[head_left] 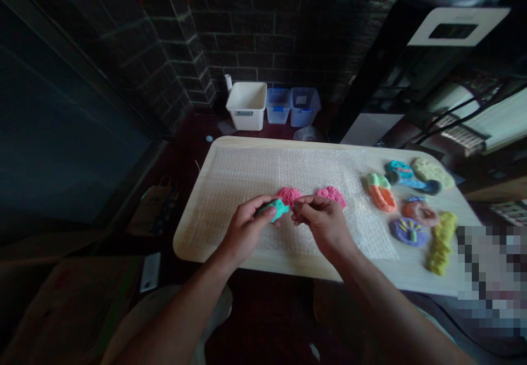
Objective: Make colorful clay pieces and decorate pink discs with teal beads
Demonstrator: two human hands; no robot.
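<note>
My left hand (251, 222) grips a lump of turquoise modelling clay (276, 210) between thumb and fingers, over the near-middle part of the table. Close beside it on the right, my right hand (319, 217) has its thumb and fingertips pinched together; whatever they hold, if anything, is too small to make out. Just behind the clay lies a pink crumbly lump (289, 195), partly covered by my hands. A second pink lump (331, 195) rests behind my right hand. Both lie on a sheet of bubble wrap (247, 173).
The pale wooden table (313, 267) carries several clay pieces at the right: an orange-and-green one (382, 196), a purple disc (408, 231), a yellow strip (442, 243) and a blue piece (401, 170). Beyond stand a white basket (247, 107) and blue-clear boxes (304, 107).
</note>
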